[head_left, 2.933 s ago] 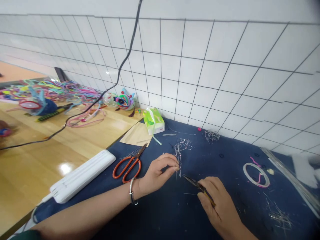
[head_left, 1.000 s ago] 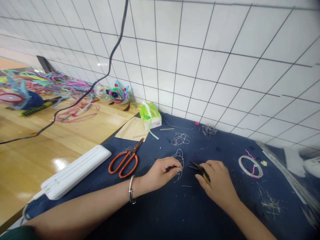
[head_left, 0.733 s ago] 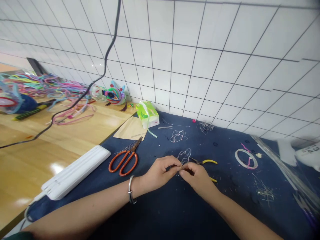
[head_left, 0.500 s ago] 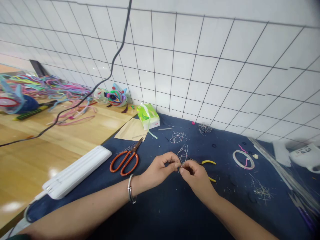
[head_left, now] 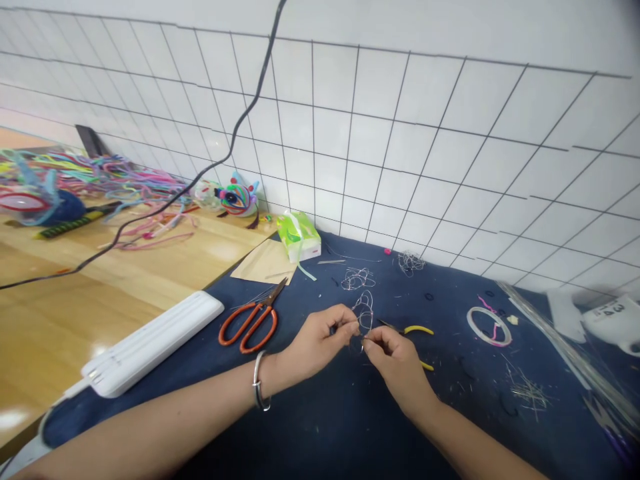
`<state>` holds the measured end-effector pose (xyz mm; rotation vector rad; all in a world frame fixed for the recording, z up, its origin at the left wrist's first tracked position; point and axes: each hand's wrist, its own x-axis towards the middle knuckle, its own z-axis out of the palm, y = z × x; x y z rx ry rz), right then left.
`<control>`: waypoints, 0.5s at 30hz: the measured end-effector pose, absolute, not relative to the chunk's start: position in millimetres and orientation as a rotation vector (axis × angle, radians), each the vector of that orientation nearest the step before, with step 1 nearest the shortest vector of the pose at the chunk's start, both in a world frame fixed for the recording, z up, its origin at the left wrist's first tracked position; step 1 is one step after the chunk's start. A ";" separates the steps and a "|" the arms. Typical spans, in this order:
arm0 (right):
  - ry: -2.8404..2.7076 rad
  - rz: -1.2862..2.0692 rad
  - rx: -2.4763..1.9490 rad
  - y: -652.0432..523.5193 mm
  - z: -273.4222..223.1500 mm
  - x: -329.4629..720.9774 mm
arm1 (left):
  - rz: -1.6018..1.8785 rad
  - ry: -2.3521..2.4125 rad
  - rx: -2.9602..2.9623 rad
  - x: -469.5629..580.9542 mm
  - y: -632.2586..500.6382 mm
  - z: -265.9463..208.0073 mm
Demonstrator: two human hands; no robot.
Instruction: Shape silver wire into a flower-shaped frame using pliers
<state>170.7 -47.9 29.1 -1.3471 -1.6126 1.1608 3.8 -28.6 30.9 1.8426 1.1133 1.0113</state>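
My left hand (head_left: 327, 337), with a silver bangle on its wrist, pinches a looped piece of thin silvery wire (head_left: 365, 313). Close beside it, my right hand (head_left: 397, 357) grips the same wire lower down between thumb and forefinger. The wire's loops rise above the fingertips, and a smaller loop shows just below them. Partly behind my right hand lie pliers with yellow handles (head_left: 419, 329). Another tangle of bent wire (head_left: 357, 279) rests a little beyond the hands on the dark blue cloth (head_left: 320, 427).
Orange-handled scissors (head_left: 249, 327) and a white power strip (head_left: 153, 343) lie at the left. A green tissue pack (head_left: 299, 237) stands by the tiled wall. Rightward are a white ring (head_left: 489, 327), wire scraps (head_left: 530, 392), a bundle of long wires (head_left: 555, 340) and a white glue gun (head_left: 613, 321).
My fingertips have moved slightly apart, with the right ones a little lower. A small wire loop now shows beneath them. The view has tilted slightly.
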 end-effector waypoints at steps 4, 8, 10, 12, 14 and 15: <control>-1.619 1.132 -1.325 -44.6 22.8 173.5 | 1.025 1.183 1.988 5.6 -28.7 26.8; -1.605 1.033 -1.327 -43.2 18.7 175.3 | 1.095 1.093 2.305 4.8 -31.7 23.1; -1.593 0.999 -1.319 -43.7 18.4 175.6 | 1.101 0.996 2.480 3.3 -33.1 21.7; -1.586 0.994 -1.305 -44.9 19.5 175.6 | 1.095 0.907 2.630 1.6 -34.1 21.0; -1.586 0.985 -1.297 -46.4 21.6 175.8 | 1.105 0.832 2.755 -0.1 -34.5 21.1; -1.588 0.976 -1.294 -47.1 22.8 176.0 | 1.112 0.801 2.808 -0.9 -34.6 21.3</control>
